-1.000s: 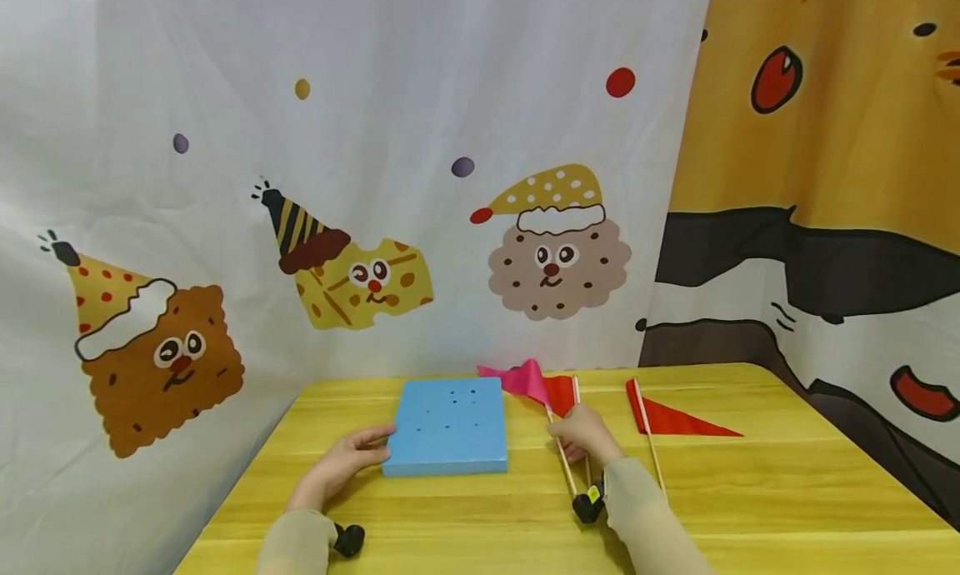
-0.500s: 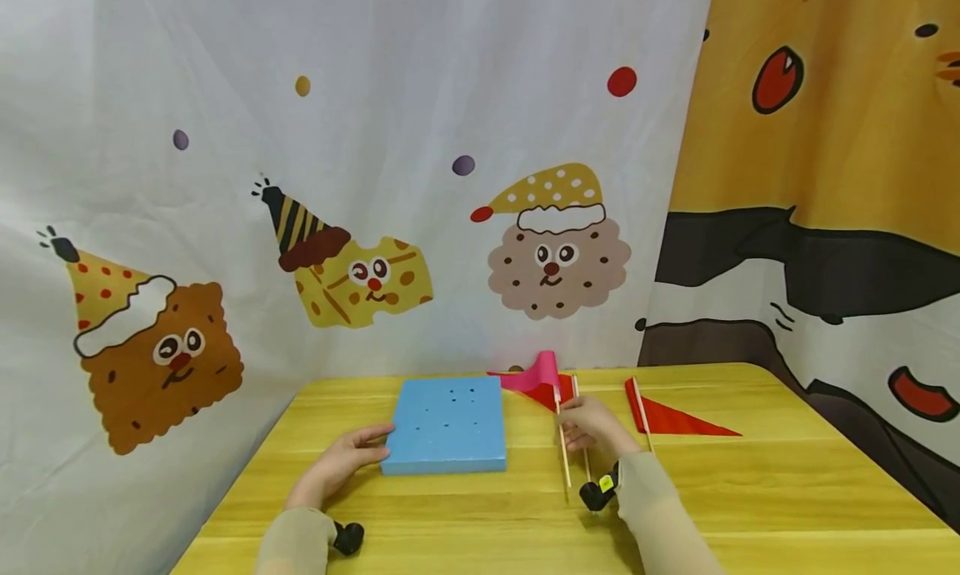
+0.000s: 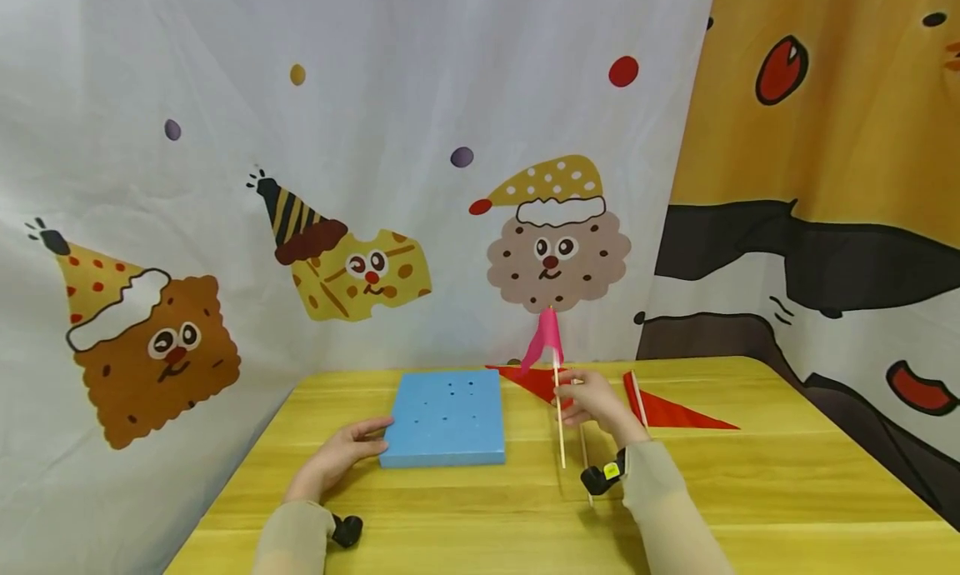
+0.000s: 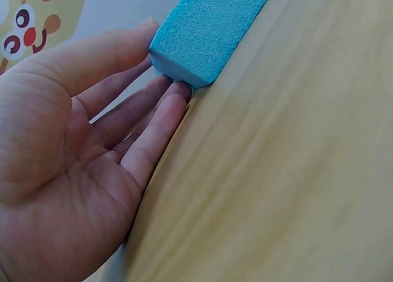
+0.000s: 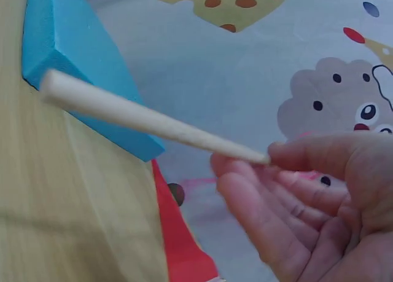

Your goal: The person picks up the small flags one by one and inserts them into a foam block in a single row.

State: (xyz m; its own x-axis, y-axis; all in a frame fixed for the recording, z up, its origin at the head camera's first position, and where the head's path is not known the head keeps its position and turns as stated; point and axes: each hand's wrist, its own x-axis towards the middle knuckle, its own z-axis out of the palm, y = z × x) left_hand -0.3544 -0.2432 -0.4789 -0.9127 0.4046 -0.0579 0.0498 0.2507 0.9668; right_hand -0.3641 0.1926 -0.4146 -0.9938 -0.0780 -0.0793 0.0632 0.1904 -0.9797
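My left hand (image 3: 337, 458) rests with relaxed fingers against the left side of a blue foam block (image 3: 442, 429), which has small holes in its top. In the left wrist view, the thumb and fingertips (image 4: 175, 104) touch that side of the foam block (image 4: 212, 33). Between thumb and fingers, my right hand (image 3: 592, 400) pinches the wooden stick of a pink flag (image 3: 551, 332). The flag stands upright, lifted above the table, its cloth hanging left. The right wrist view shows the stick's (image 5: 141, 116) bare lower end pointing towards the block.
Behind and under the right hand lies a red flag (image 3: 528, 382), its stick partly hidden. Another red flag (image 3: 678, 410) lies farther right on the yellow wooden table (image 3: 450, 521). A printed cloth (image 3: 390, 158) hangs along the table's back edge.
My right hand has lifted the pink flag and turned it from a tilted position to upright, moving slightly away and right. The left hand has kept its place at the block.
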